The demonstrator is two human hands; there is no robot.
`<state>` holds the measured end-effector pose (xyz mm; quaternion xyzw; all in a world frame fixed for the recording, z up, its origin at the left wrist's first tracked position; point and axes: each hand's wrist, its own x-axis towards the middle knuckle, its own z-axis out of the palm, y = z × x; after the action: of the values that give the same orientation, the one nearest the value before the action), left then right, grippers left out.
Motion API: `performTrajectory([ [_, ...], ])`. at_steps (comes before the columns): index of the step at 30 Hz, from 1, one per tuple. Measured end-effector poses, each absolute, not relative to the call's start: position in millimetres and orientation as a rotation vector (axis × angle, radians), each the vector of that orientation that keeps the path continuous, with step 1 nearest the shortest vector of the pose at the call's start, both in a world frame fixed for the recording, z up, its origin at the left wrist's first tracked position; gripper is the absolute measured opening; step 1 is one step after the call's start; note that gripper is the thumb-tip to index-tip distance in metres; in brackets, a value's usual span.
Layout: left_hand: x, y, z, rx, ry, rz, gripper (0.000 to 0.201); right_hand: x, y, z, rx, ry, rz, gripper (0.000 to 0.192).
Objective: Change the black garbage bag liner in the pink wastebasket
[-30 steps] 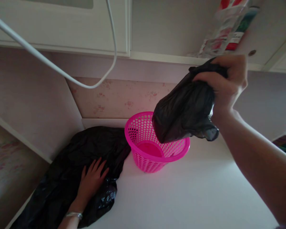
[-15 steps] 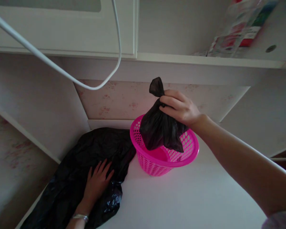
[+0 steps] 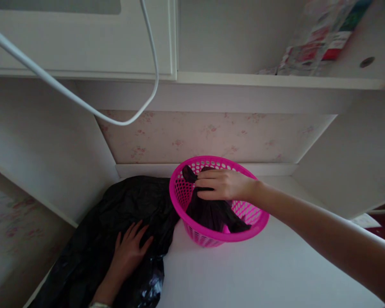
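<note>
Left hand (image 3: 128, 250) lies flat, fingers spread, palm down on the big black plastic sheet (image 3: 115, 231) spread over the worktop's back-left corner, pinning it and gripping nothing. Right of it, the small black bag (image 3: 211, 214) sits inside the pink basket (image 3: 244, 233), which stands near the worktop's (image 3: 259, 273) back edge with its rim touching the sheet; right hand (image 3: 223, 185) has fingers curled over the bag's knotted top, pinching it just inside the rim. Step in hand looks like seating the bag in the basket; next move calls for letting go of the knot and lifting the hand straight up clear of the rim without dragging the bag out or tipping the light basket.
</note>
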<state>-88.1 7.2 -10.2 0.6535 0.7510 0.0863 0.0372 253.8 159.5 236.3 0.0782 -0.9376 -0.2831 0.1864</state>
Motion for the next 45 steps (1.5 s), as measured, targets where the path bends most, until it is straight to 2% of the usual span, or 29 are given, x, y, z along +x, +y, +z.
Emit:
performTrajectory([
  [3,-85,8,23,1.996,2.250,0.713,0.044,261,155,228,0.113,-2.668,-0.706,0.025],
  [6,-65,1,88,2.021,2.159,1.212,0.039,266,152,224,-0.142,-2.706,-0.631,0.024],
  [8,-42,-5,137,2.112,2.025,1.405,0.031,266,150,227,-0.424,-2.760,-0.579,0.025],
  [11,-3,-1,198,2.433,1.634,1.377,0.014,263,147,232,-0.771,-2.840,-0.469,0.019],
  [14,29,22,229,2.566,1.496,1.176,0.015,263,144,235,-0.890,-2.901,-0.315,0.015],
  [19,57,69,240,2.626,1.595,0.629,0.026,271,142,233,-0.846,-2.818,-0.077,0.026],
  [24,63,84,238,2.630,1.611,0.335,0.020,286,142,237,-0.901,-2.799,-0.037,0.020],
  [31,33,75,246,2.627,1.556,0.335,0.025,319,164,238,-1.108,-2.784,-0.185,0.018],
  [37,13,66,257,2.590,1.552,0.387,0.017,327,170,241,-1.271,-2.645,-0.228,0.019],
  [41,25,61,259,2.545,1.519,0.525,0.014,312,157,241,-0.964,-2.757,-0.131,0.039],
  [45,48,64,254,2.485,1.506,0.763,0.024,297,149,238,-0.759,-2.786,-0.066,0.023],
])
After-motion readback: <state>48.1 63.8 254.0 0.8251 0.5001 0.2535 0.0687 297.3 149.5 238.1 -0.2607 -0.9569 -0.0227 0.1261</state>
